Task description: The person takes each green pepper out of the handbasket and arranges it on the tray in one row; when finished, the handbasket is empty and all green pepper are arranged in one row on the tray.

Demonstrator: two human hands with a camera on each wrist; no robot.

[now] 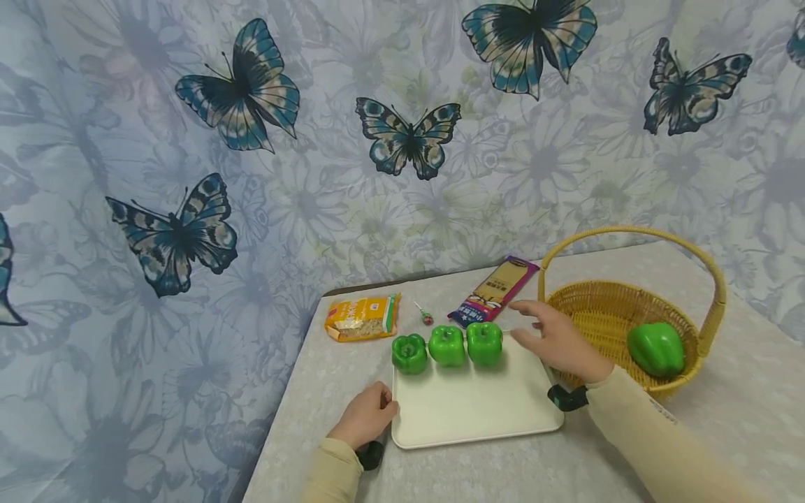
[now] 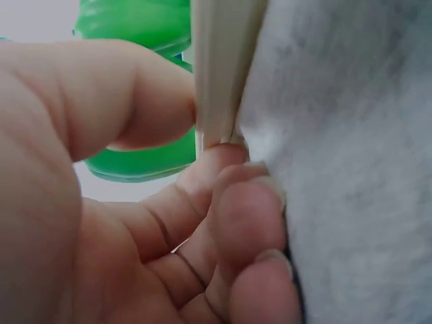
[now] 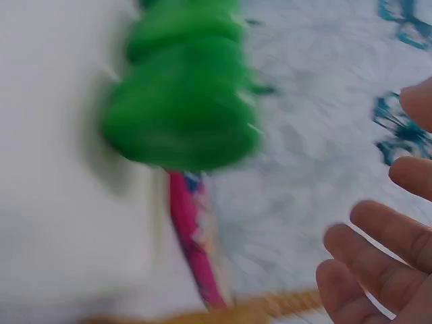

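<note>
A white rectangular tray lies on the table with three green bell peppers in a row along its far side: a left one, a middle one and a right one. My left hand pinches the tray's left rim, thumb on one side and curled fingers at the other. Above the tray's far right corner, my right hand holds nothing, its fingers spread and apart from the nearest pepper. Another green bell pepper sits in the yellow wicker basket.
The basket's tall arched handle rises just right of my right hand. Behind the peppers lie an orange packet, a small lollipop and a purple packet. A butterfly-patterned cloth hangs behind the table.
</note>
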